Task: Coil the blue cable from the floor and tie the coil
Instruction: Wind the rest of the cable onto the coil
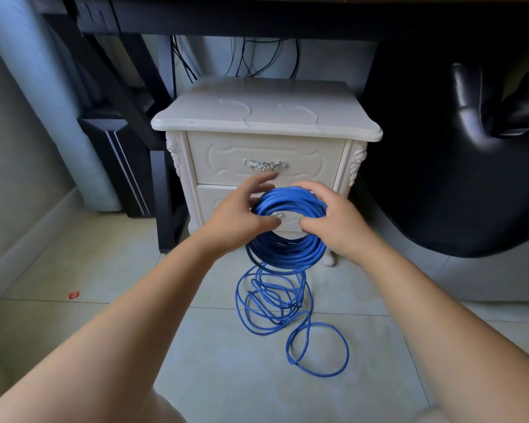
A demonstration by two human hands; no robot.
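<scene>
Blue cable coil (290, 251) held before a white nightstand (266, 117): right hand (333, 221) grips its side, left hand (235, 218) rests on it, fingers spread. Tangled loops (272, 303) on the floor (135, 300) may snag, dragging turns loose.

A domestic room is indicated. At 12 o'clock a cream carved bedside cabinet (266, 117) with an ornate silver drawer handle (265, 165) is set on a pale tiled floor (104, 300). Above it a dark desk (287, 16) is seen, with black cables (244, 56) hung behind. At 3 o'clock black leather upholstery (455, 178) is located; at 9 o'clock, a black upright unit (116, 160).
</scene>
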